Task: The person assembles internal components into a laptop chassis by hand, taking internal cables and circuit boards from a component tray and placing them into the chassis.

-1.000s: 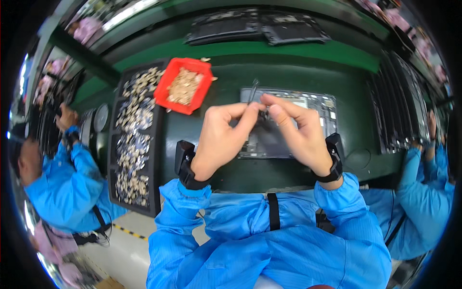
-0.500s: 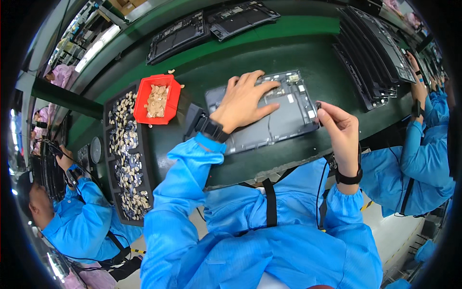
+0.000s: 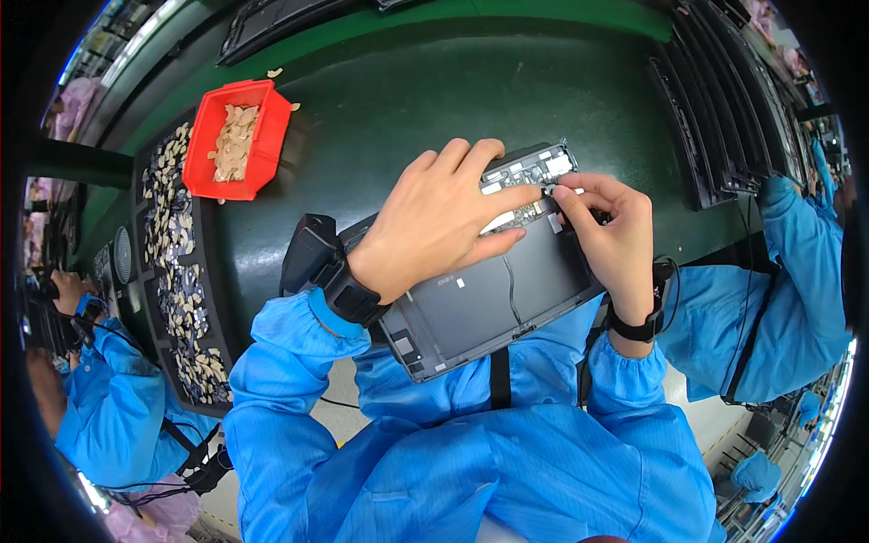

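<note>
A tablet housing (image 3: pixel 471 294), dark grey with an exposed circuit board (image 3: pixel 554 168) along its upper right, lies tilted in front of me, its near corner past the table's edge. My left hand (image 3: pixel 434 213) rests across its upper left part, fingers spread, the index finger reaching toward the board. At that fingertip my right hand (image 3: pixel 617 226) pinches a small dark part (image 3: pixel 547 191) between thumb and index finger over the board. Fingers partly cover the part, so its exact kind cannot be made out. A thin black cable (image 3: pixel 512 288) runs down inside the housing.
A red bin (image 3: pixel 264 149) of tan pieces stands at the left, beside a black tray (image 3: pixel 210 308) holding many small tan and dark pieces. More housings (image 3: pixel 724 118) are stacked upright at the right; others (image 3: pixel 272 25) lie at the far edge. Co-workers in blue sit on both sides.
The tablet housing has turned and come closer to me, over the table's front edge. My right hand has gone from beside it to the board; my left index finger has come next to it.
</note>
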The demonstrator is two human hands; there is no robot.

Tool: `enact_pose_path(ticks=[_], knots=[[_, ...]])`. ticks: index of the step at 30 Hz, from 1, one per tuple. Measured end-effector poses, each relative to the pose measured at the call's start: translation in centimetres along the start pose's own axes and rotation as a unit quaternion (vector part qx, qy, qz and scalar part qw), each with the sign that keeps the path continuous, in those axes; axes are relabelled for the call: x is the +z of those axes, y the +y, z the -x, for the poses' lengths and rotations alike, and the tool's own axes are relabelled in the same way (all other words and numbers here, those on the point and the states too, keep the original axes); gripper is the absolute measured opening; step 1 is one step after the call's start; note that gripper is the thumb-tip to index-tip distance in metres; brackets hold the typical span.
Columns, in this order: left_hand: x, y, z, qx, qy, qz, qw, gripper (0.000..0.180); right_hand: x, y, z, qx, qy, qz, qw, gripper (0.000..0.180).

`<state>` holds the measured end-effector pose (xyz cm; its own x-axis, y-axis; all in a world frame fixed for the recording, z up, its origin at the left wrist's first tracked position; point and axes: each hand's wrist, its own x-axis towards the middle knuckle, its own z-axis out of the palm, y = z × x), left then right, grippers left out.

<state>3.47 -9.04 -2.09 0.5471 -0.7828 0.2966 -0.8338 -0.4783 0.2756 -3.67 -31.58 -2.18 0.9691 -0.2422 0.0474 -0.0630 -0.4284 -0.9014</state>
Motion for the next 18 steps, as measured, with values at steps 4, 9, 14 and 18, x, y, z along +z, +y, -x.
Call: enact_pose_path(ticks=[4, 9, 14, 18], knots=[[0.1, -0.3, 0.0, 0.003, 0.017, 0.013, 1.0, 0.039, 0.2, -0.1, -0.5, 0.016, -0.008, 0.026, 1.0, 0.016], [0.3, -0.4, 0.4, 0.009, 0.044, 0.006, 0.999, 0.036, 0.7, -0.6, -0.5, 0.003, 0.001, 0.076, 0.997, 0.015], [0.4, -0.4, 0.3, 0.0, 0.049, 0.014, 0.999, 0.036, 0.9, -0.9, -0.1, 0.018, 0.013, 0.061, 0.998, 0.014], [0.3, -0.3, 0.3, -0.008, 0.04, 0.014, 0.999, 0.037, 0.9, -1.0, 0.0, 0.015, 0.012, 0.082, 0.996, 0.014]])
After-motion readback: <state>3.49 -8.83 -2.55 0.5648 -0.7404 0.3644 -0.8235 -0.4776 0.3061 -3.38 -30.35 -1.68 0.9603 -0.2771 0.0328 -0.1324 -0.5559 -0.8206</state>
